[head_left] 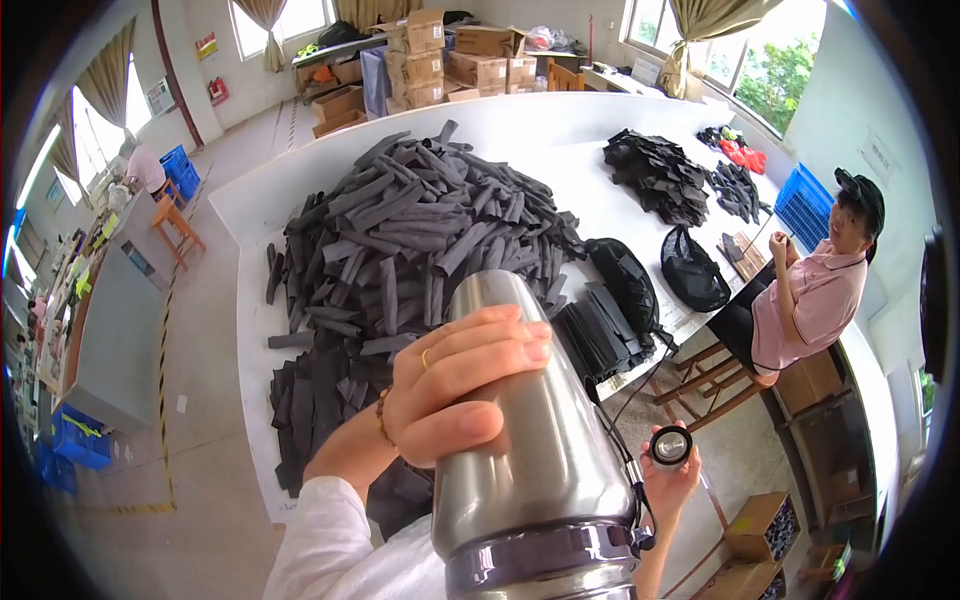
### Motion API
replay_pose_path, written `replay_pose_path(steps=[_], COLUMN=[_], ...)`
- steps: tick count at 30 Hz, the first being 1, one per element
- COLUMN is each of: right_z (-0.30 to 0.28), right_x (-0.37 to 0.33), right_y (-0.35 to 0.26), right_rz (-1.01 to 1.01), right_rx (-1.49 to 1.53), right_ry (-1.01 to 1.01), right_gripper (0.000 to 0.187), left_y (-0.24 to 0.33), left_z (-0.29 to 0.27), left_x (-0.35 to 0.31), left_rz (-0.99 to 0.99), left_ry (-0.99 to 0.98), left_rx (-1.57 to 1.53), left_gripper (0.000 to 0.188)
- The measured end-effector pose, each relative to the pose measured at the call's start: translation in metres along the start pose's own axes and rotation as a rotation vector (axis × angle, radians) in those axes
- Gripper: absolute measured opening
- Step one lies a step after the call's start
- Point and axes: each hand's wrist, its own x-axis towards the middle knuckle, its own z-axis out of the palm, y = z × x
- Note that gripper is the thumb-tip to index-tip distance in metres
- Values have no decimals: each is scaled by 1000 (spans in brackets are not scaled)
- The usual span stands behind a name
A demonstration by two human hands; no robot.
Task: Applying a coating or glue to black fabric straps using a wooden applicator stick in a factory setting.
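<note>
A large brushed-steel vacuum flask [540, 450] is tipped up close in front of me, its base pointing away and its dark collar at the lower edge. My left hand [460, 375] wraps round the steel body, fingers over the top. Lower right, my right hand [672, 485] holds the flask's round cap [670, 447], its inner side showing. A dark strap [633, 470] hangs along the flask's right side. The flask's mouth is out of sight. Behind it, a big heap of dark grey rolled fabric pieces [410, 215] covers much of the white table [255, 330].
A stack of black flat pieces [603, 330] and black mesh bags [693, 270] lie right of the heap. Further back is another black pile [657, 175]. At the right, a co-worker [815, 280] in pink sits on a wooden stool [700, 380]. Open cartons [760, 530] stand on the floor.
</note>
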Motion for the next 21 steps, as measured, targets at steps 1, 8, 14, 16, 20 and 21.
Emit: replay_pose_path(steps=[1, 8, 14, 16, 20, 21], right_z=[2, 2, 6, 12, 15, 15], right_x=[1, -3, -4, -5, -5, -5], right_y=[0, -4, 0, 1, 1, 1], right_rz=[3, 24, -8, -7, -14, -14], right_rx=[2, -69, -48, -106, -173, -173], right_ry=[2, -65, 45, 52, 62, 60], right_gripper=[52, 48, 50, 50, 51, 51], left_y=[-1, -2, -3, -2, -3, -3], left_z=[1, -1, -3, -2, -2, -2], left_x=[0, 0, 1, 3, 4, 4], left_rz=[17, 55, 65, 65, 81, 83], left_ry=[24, 64, 61, 71, 96, 96], left_rx=[9, 15, 45, 27, 36, 38], left_gripper=[38, 38, 38, 38, 39, 39])
